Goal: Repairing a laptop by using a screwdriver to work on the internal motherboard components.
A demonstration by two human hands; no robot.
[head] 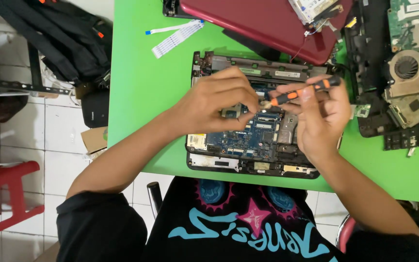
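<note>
So, right hand (323, 119) grips the orange-black screwdriver (300, 92); left hand's (219, 99) fingers (248, 94) pinch at its tip over the opened laptop base (248, 145) on the green table (141, 82). I'd keep that driver steady and go slow.

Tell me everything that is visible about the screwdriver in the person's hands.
The screwdriver is small, with a black handle carrying orange bands that looks like plastic or rubber. It lies nearly level, tilted slightly, with the handle end up to the right and the tip pointing left. The right hand grips the handle, and the left hand meets it at the tip, which the fingers hide. It is held above the opened laptop base with its blue circuit board.
</note>
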